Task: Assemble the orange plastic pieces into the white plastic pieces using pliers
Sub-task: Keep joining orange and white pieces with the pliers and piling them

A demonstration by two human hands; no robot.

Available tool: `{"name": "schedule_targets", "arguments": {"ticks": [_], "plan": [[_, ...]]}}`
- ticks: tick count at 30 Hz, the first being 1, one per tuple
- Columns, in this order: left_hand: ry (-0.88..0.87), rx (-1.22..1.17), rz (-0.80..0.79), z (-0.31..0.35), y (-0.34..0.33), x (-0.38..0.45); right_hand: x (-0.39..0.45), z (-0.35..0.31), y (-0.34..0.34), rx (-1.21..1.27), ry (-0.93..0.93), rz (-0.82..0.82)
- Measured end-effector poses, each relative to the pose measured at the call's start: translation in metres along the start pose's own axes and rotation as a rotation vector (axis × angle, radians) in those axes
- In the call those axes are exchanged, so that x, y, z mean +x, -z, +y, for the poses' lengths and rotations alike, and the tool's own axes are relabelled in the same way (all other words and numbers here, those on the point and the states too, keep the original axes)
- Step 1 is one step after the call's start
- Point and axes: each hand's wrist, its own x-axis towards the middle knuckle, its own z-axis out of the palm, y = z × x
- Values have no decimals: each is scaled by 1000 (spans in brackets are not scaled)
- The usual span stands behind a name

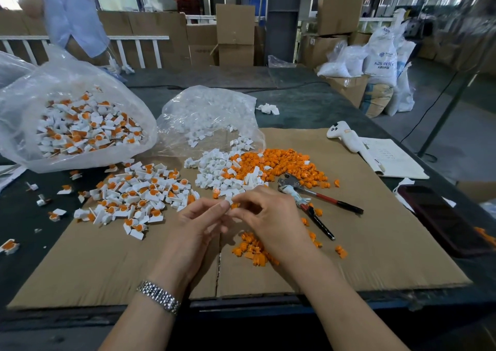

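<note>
Where the two hands meet over the cardboard sheet, the head view shows the left hand and the right hand fingertip to fingertip, pinching small parts between them. A white plastic piece peeks out at the left thumb tip, and a speck of orange shows at the right fingertips; the fingers cover most of both, so how the two parts sit together cannot be made out. The left wrist wears a metal watch band.

Just beyond the hands lies a loose heap of white pieces, running into a wider heap of orange pieces on its right. A smaller cluster of orange pieces is partly hidden under the right wrist. The pliers lie on the cardboard beside the right hand, untouched, with red and black handles and something pale wound round the joint.

To the left, joined white-and-orange parts spread across the cardboard edge, and more fill an open clear bag. A second clear bag holds white pieces, blurred by the plastic. At the right sit a white handheld device, a paper booklet and a dark phone, cut off by the frame edge. A person's light shirt shows at top left.
</note>
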Motion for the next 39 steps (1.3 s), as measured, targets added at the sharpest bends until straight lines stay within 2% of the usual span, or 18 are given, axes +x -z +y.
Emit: {"name": "schedule_targets", "arguments": {"ticks": [10, 14, 16, 18, 19, 22, 27, 30, 34, 36, 39], "plan": [[15, 38, -17, 3, 1, 1, -1, 3, 3, -50, 6, -62], [30, 54, 3, 4, -2, 1, 2, 11, 18, 208, -224, -59], [29, 65, 19, 3, -4, 1, 8, 31, 32, -90, -317, -7], [34, 60, 32, 3, -4, 1, 12, 52, 46, -461, -443, -51], [38, 56, 35, 3, -3, 1, 13, 60, 50, -562, -503, -106], [44, 46, 34, 4, -3, 1, 15, 72, 55, -684, -560, -268], [59, 1, 71, 6, -4, 0, 23, 70, 55, -728, -491, -321], [62, -34, 93, 9, -6, -2, 23, 68, 58, -656, -491, -301], [37, -62, 111, 9, -8, -5, 20, 53, 75, -378, -566, -244], [31, -103, 122, 9, -12, -5, 18, 38, 83, -217, -575, -295], [0, -187, 113, 14, -21, -4, 16, 8, 86, 199, -635, -460]]}}
